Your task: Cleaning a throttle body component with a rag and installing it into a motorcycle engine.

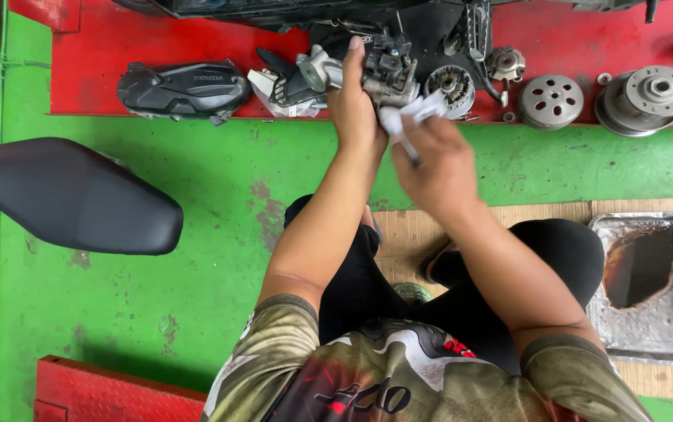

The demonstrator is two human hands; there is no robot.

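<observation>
My left hand (354,105) grips a grey metal carburettor-like engine part (387,72), holding it up over the edge of the red platform. My right hand (438,168) pinches a white rag (411,116) and presses it against the underside of that part. Both forearms reach forward from my lap; I sit with black-clad legs folded on the green floor.
On the red platform (118,47) lie a black engine cover (182,88), a grey clutch bell (551,100), a pulley assembly (645,98) and smaller round parts (450,84). A black motorcycle seat (78,195) rests on the green floor at left. A dirty metal tray (649,328) sits at right.
</observation>
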